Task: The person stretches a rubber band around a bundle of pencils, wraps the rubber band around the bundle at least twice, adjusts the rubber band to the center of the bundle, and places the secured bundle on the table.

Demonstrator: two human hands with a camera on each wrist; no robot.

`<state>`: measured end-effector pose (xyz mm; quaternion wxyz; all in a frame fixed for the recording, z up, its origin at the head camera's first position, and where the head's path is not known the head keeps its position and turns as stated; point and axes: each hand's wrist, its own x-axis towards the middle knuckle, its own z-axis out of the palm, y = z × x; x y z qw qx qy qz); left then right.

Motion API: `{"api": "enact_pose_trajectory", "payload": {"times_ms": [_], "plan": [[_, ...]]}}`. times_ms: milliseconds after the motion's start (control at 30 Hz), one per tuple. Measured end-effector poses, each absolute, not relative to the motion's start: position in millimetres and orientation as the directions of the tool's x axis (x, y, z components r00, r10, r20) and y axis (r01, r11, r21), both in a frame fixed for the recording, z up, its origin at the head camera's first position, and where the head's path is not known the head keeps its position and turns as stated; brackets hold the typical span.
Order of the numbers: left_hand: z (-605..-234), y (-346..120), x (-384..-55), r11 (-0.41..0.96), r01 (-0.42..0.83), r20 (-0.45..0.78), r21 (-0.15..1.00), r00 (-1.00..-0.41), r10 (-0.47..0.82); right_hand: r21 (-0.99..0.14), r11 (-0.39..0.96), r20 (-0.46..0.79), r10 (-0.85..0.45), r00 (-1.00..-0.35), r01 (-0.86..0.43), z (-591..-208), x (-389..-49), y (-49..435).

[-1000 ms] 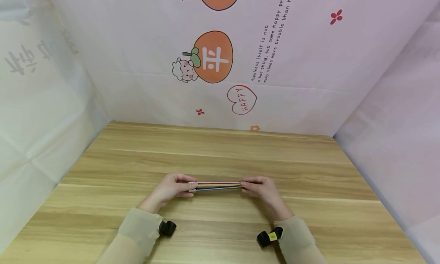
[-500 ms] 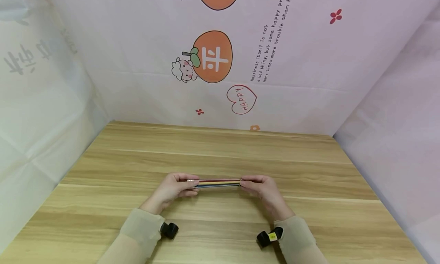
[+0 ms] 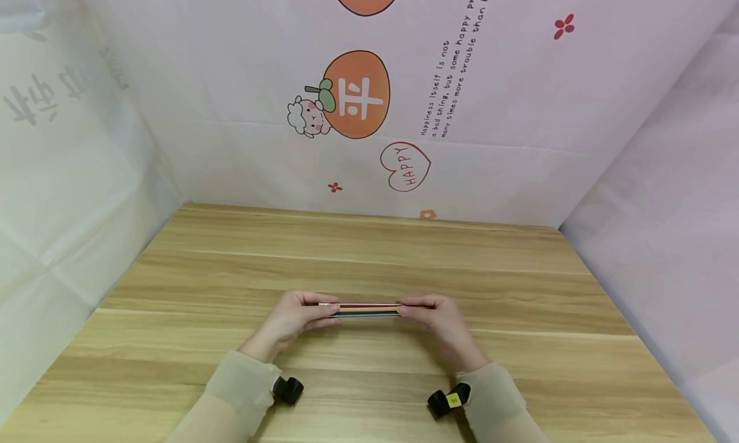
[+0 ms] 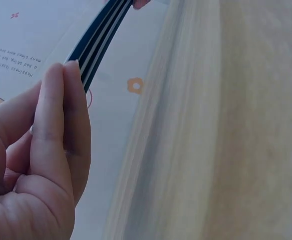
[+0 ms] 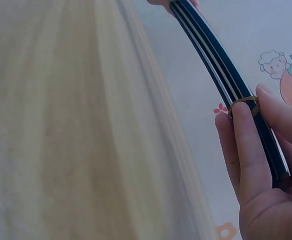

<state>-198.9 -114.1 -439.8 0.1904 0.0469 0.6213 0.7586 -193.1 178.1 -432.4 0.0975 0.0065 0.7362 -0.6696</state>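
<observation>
A bundle of thin, pencil-like sticks stretches level between the two hands, with red, yellow and blue on the side seen from the head. My left hand pinches its left end between thumb and fingers. The other end is in the grip of my right hand. From the right wrist, the sticks look dark with pale lines, and a thin rubber band circles them by the right fingertips. Fingers hide most of both ends; in the left wrist view the dark sticks rise out of the left fingertips.
Under the hands lies a wood-grain table. A white printed sheet stands behind it, with plain white sheets at the sides. Each wrist carries a beige band with a small black camera.
Both hands have slid slightly inward, so less of the bundle shows between them. The sticks, a little spread at the left a second ago, now lie closer together.
</observation>
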Motion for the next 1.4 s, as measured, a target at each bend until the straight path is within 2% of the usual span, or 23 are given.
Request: {"api": "enact_pose_trajectory", "payload": {"times_ms": [167,400,600,833,1100,1400], "plan": [[-438,-114,-197,-0.16,-0.23,-0.164,0.96,-0.925,0.343,-0.986,0.146,-0.105,-0.129,-0.986,0.085,-431,-191,173],[-438,-110,-197,-0.172,-0.262,-0.186,0.95,-0.913,0.364,-0.991,0.052,-0.126,-0.116,-0.985,0.12,-429,-189,171],[-439,-102,-197,-0.166,-0.256,-0.176,0.952,-0.905,0.387,-0.992,0.046,-0.123,-0.138,-0.983,0.118,-425,-186,168],[-435,-103,-195,-0.171,-0.218,-0.142,0.961,-0.916,0.375,-0.992,0.093,-0.105,-0.175,-0.979,0.089,-421,-187,177],[-436,-100,-192,-0.196,-0.196,-0.111,0.961,-0.919,0.379,-0.983,0.177,-0.074,-0.157,-0.985,0.046,-421,-186,175],[-437,-91,-191,-0.181,-0.177,-0.092,0.967,-0.912,0.399,-0.985,0.171,-0.066,-0.235,-0.97,0.026,-422,-184,169]]}}
